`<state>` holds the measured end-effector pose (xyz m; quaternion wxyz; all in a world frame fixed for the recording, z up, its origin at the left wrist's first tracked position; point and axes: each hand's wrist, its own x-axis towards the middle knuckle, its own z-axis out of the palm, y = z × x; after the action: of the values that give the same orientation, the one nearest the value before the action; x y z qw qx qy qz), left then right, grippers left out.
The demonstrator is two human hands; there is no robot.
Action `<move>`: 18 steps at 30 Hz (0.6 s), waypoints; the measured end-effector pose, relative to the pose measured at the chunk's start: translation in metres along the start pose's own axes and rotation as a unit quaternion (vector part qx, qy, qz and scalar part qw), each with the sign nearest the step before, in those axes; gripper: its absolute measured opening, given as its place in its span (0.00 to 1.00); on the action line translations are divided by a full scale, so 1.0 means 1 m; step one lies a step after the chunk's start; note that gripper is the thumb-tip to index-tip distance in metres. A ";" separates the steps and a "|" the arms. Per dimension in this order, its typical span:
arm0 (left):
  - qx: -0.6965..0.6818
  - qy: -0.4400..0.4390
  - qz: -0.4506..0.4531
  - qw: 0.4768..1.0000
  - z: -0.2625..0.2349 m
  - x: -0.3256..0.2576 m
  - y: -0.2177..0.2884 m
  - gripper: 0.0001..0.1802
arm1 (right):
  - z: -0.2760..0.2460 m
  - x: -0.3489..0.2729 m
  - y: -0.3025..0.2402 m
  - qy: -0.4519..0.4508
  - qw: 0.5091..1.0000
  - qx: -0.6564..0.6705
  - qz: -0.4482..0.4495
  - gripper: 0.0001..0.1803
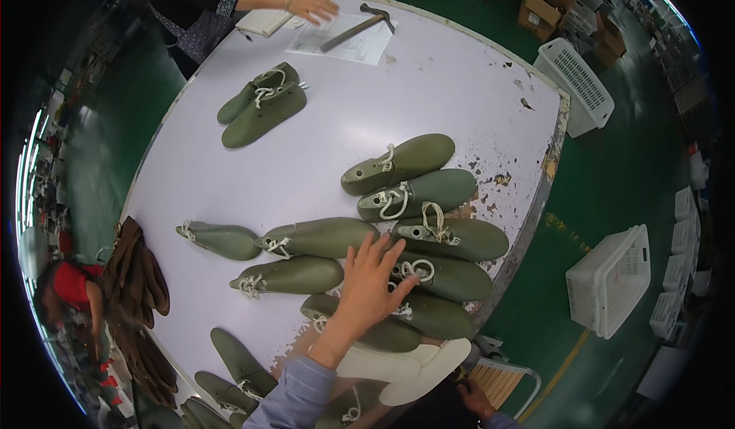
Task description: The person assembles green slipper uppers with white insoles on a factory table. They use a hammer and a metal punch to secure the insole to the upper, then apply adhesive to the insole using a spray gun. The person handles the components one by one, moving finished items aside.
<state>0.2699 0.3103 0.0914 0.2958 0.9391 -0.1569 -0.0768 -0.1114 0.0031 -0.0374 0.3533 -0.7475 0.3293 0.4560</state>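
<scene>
My left hand (369, 285) is spread, palm down, over a group of green shoe lasts. Its fingertips reach between a long last (321, 238) and a last with a looped white cord (459, 239). Beside the thumb lies another corded last (452, 278); whether I touch it cannot be told. Low at the right, my right hand (476, 400) hangs past the table edge with curled fingers, and what it holds is too dark to make out. White sole-shaped pieces (429, 371) lie below my left wrist. More lasts (243, 360) rest at the near left, partly behind my sleeve.
A pair of lasts (264, 111) stands farther back on the white table (306, 176). Near a co-worker's hand (310, 6) lie a hammer (352, 32) and papers (302, 42). Brown lasts (134, 276) hang along the left edge. A white crate (609, 283) and slatted chair (498, 387) stand right.
</scene>
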 end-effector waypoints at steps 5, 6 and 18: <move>-0.030 0.003 0.039 0.999 0.007 -0.008 0.017 0.28 | 0.000 0.003 0.011 0.011 1.000 0.012 -0.011 0.36; -0.042 0.014 0.049 0.998 0.008 -0.010 0.017 0.28 | -0.002 0.003 0.010 0.008 1.000 0.010 -0.003 0.36; -0.120 0.122 -0.057 0.984 0.014 -0.053 0.007 0.25 | -0.009 0.013 0.016 -0.030 0.999 0.015 0.005 0.39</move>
<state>0.2151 0.3159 0.0868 0.4184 0.9066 -0.0558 0.0033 -0.1157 -0.0145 -0.0496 0.3720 -0.7266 0.3295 0.4746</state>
